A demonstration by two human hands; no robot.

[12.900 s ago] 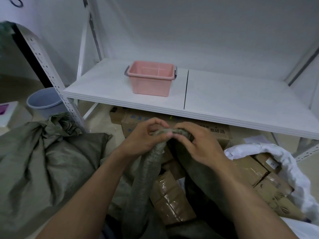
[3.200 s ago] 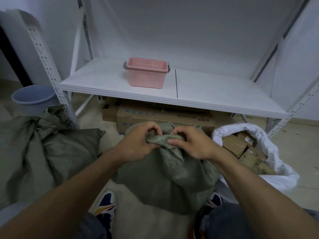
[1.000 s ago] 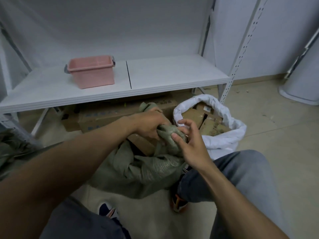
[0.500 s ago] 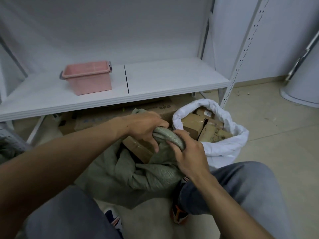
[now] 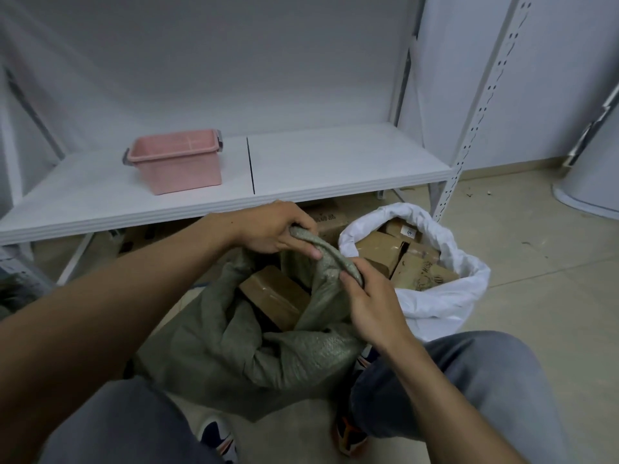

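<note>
A grey-green woven sack (image 5: 234, 343) stands on the floor between my knees, its mouth open. A brown taped carton (image 5: 273, 296) shows inside it. My left hand (image 5: 274, 231) grips the rolled rim of the sack at its far side. My right hand (image 5: 371, 304) pinches the same rolled rim a little nearer and to the right. The rim stretches between the two hands.
A white sack (image 5: 449, 293) full of brown cartons stands just right of the green one. A low white shelf (image 5: 335, 162) carries a pink plastic bin (image 5: 181, 169). More cartons lie under the shelf. A perforated white upright (image 5: 469, 128) rises at the right.
The sack's mouth has opened wider and the carton inside shows more. My hands have moved apart along the rim. The view has shifted slightly.
</note>
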